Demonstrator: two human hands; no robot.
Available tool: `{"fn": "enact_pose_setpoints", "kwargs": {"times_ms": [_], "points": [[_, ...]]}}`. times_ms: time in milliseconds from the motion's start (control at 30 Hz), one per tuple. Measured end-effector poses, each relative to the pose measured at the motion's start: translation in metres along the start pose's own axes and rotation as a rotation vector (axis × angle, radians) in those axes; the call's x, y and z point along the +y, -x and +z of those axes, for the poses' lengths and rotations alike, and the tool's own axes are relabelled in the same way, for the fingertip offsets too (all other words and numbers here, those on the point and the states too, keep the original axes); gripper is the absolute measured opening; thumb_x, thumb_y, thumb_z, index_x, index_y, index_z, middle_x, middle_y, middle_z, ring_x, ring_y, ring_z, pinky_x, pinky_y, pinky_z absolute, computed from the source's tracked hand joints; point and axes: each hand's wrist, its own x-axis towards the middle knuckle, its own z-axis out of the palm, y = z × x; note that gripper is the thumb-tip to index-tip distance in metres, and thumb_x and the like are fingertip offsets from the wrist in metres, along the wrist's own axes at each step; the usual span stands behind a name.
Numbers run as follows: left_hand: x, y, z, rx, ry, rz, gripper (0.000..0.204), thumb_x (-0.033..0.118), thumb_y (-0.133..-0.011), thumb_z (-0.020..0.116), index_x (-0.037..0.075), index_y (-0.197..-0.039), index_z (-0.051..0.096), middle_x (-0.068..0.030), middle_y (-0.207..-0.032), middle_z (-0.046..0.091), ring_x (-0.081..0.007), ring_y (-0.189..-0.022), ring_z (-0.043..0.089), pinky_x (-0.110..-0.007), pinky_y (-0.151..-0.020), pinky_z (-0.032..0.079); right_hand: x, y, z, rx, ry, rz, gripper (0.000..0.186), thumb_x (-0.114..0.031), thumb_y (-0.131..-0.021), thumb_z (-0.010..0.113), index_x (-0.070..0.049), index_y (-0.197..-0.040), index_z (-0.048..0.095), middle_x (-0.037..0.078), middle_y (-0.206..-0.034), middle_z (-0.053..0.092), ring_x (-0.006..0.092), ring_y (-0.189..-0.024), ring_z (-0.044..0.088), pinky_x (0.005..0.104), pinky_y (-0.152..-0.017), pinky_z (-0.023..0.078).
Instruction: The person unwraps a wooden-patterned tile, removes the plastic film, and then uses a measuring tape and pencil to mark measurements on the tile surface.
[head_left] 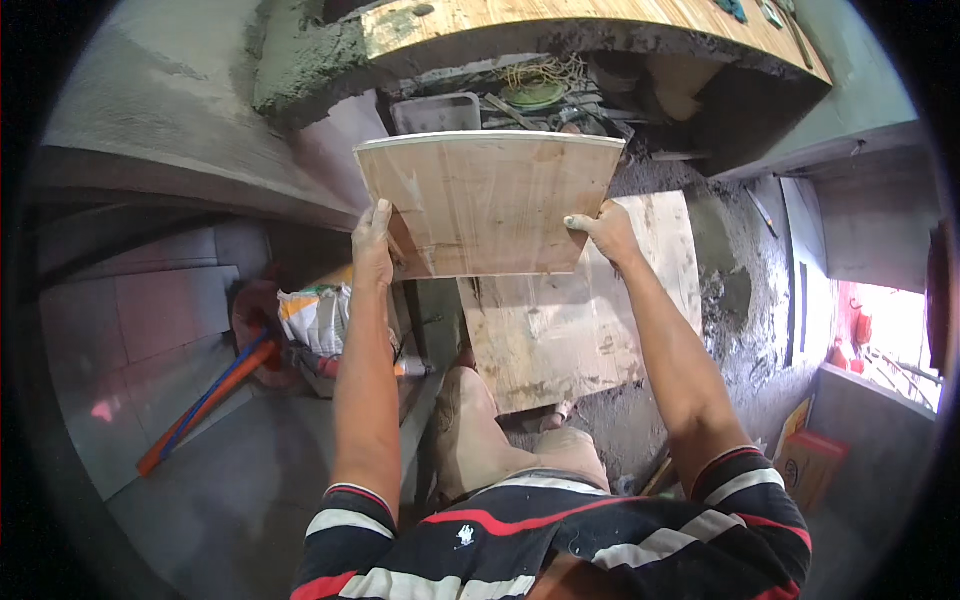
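Grey tiled floor, mortar-smeared ledge — bright daylight through an opening at right.

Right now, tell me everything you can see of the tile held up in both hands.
The tile is a flat, roughly square slab with a wood-grain face in light tan, streaked darker, and a thin pale top edge. It is held up in the air, tilted, above a similar tile lying on grey mortar. The left hand grips its lower left edge, the right hand its lower right corner. It looks whole.
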Motion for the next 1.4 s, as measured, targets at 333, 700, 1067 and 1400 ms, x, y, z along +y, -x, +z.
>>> {"fn": "enact_pose_setpoints", "kwargs": {"times_ms": [333,700,1067,1400], "points": [[0.016,-0.077,-0.012,0.003,0.103,0.077,0.04,0.037,-0.096,0.064,0.002,-0.116,0.06,-0.005,-0.115,0.062,-0.0149,-0.108,0.056,-0.031,-0.095,0.044,-0.042,-0.111,0.03,-0.04,0.333,-0.135,0.052,-0.037,-0.068,0.08,0.003,-0.098,0.07,0.026,-0.098,0.07,0.04,-0.093,0.067,0.0423,-0.084,0.052],[0.02,-0.1,-0.025,-0.001,0.196,0.093,0.042,0.039,-0.098,0.061,0.003,-0.119,0.056,-0.0052,-0.117,0.06,-0.0174,-0.111,0.055,-0.035,-0.098,0.044,-0.089,-0.141,0.048,-0.052,0.494,-0.168,0.048,-0.033,-0.068,0.081,0.001,-0.1,0.072,0.025,-0.099,0.07,0.0369,-0.095,0.068,0.0407,-0.086,0.052],[0.002,-0.086,-0.052,0.01,0.157,0.06,0.056,0.042,-0.098,0.06,0.002,-0.136,0.048,-0.0094,-0.138,0.052,-0.0235,-0.128,0.047,-0.041,-0.109,0.035,-0.071,-0.143,0.059,-0.086,0.508,-0.204,0.059,-0.044,-0.066,0.081,0.002,-0.1,0.071,0.024,-0.099,0.07,0.0383,-0.096,0.067,0.0427,-0.086,0.051],[-0.017,-0.03,-0.049,0.071,0.285,-0.207,0.045,0.03,-0.095,0.066,-0.005,-0.122,0.057,-0.0161,-0.117,0.065,-0.0256,-0.104,0.064,-0.04,-0.092,0.052,-0.062,-0.068,0.035,-0.265,0.158,0.056,0.047,-0.026,-0.074,0.081,0.006,-0.106,0.069,0.017,-0.101,0.072,0.022,-0.086,0.069,0.0323,-0.079,0.053]]}}
